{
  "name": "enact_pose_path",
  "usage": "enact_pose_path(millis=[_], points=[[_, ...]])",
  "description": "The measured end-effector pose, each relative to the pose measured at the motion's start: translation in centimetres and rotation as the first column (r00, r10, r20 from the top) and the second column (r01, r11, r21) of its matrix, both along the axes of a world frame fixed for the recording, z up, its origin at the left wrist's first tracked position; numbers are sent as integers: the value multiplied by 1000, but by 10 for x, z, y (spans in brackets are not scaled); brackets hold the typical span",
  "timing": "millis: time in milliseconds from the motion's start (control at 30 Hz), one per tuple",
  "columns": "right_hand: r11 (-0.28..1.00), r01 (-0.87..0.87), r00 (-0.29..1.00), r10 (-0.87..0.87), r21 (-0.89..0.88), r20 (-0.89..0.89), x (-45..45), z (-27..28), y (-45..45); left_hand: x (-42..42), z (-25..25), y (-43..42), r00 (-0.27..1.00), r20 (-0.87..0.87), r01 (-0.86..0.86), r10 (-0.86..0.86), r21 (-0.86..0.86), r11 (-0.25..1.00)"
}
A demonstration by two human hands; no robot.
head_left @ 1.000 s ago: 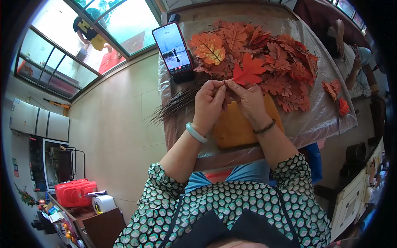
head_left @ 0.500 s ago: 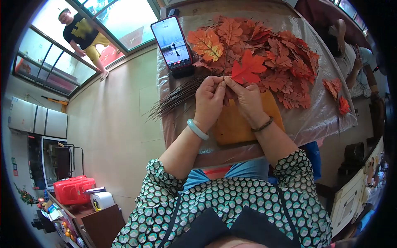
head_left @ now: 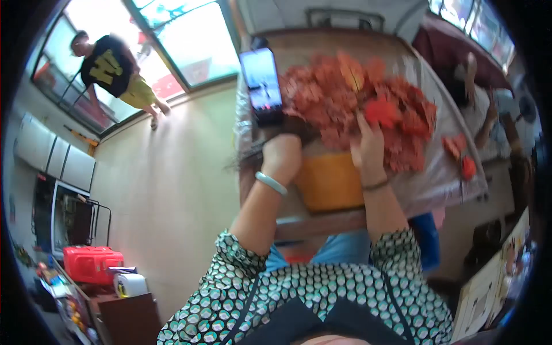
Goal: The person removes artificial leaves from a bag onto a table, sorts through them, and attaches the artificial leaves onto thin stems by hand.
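Observation:
Motion blurs the view. My left hand (head_left: 282, 156) is over the near end of the dark thin stems (head_left: 253, 150), below the phone; its fingers are hidden. My right hand (head_left: 369, 148) is upright beside the orange block (head_left: 330, 183), thumb and fingers at the lower edge of the bright red leaf (head_left: 382, 111). Whether it grips that leaf's stem is too blurred to tell. The pile of reddish-orange leaves (head_left: 322, 92) spreads behind both hands. A yellow-orange leaf (head_left: 352, 72) lies on the pile.
A lit phone (head_left: 261, 80) stands at the table's back left. Two separate leaves (head_left: 454, 146) lie on the plastic-covered table (head_left: 428, 190) at the right. A person (head_left: 115, 69) walks near the glass doors, and another person (head_left: 477, 109) is at the far right. A red case (head_left: 93, 263) is lower left.
My hands have moved apart, the left one towards the dark stems and the right one rightwards. The view has shifted, and the person by the doors has come further into the room.

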State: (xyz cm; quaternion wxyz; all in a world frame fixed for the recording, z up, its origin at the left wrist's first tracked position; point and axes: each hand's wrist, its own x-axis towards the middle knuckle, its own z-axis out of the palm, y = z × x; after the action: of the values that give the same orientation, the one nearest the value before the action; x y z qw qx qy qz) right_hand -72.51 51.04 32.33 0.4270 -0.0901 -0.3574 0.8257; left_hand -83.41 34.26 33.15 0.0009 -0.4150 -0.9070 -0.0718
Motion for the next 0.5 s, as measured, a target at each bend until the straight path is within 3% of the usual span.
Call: enact_pose_path(millis=[67,200,267,367,400,433,467,500], points=[[999,-50,998,50,16,-25,2,9,-8,-1,-5,-1,1000,18,-16,15,49,999],[967,-162,982,139,197,125,3,19,-19,2,0,-2,996,47,-82,77,97,992],[962,-198,968,162,189,190,12,36,-25,-1,-7,2,993,47,-119,112,172,978],[925,-248,947,168,289,274,15,44,-8,-6,-16,6,994,44,-98,96,50,994],[908,-241,943,136,342,304,24,45,8,-4,-4,-1,993,-51,-104,108,69,992],[923,-170,969,92,346,230,35,47,11,-16,-7,2,996,-32,-86,84,-45,995],[836,-65,965,-87,545,249,58,52,14,-14,-5,3,990,-88,-113,113,8,994],[692,41,923,-302,721,238,81,58,19,-16,0,8,991,-33,-127,127,25,992]])
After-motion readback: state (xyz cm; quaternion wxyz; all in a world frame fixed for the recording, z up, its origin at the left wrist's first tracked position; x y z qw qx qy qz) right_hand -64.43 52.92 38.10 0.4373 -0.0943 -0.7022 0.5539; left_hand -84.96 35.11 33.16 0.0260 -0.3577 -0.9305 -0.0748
